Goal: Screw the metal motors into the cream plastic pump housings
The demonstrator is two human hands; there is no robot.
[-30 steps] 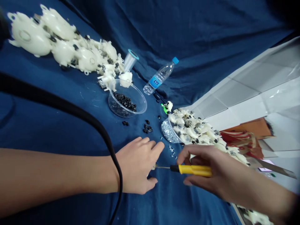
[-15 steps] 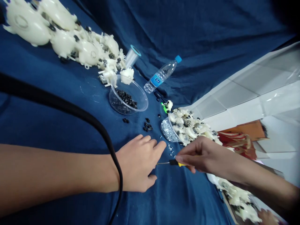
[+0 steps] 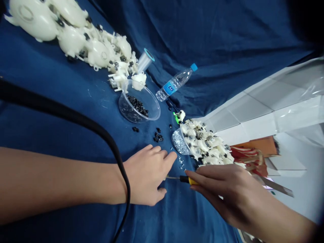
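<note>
Screwdriver [image 3: 187, 180] handle [image 3: 193, 181] was yellow, collar [image 3: 184, 179] black | cloth [image 3: 182, 216] was plain dark blue | plastic parts [image 3: 97, 54] were cream-white | bowl [image 3: 157, 116] was clear, its small pieces [image 3: 138, 106] black | screws [image 3: 179, 143] were silver | bottle [image 3: 177, 81] was clear, cap [image 3: 194, 67] and label [image 3: 169, 87] blue | spool [image 3: 144, 63] was silver-grey, rim [image 3: 153, 59] teal

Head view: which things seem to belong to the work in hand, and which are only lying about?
Likely in the work:
- screwdriver, in the right hand
- small piece at its tip, mostly hidden by the left hand
- probably the loose screws and bowl of screws

Probably just lying about:
- water bottle
- spool
- green object
</note>
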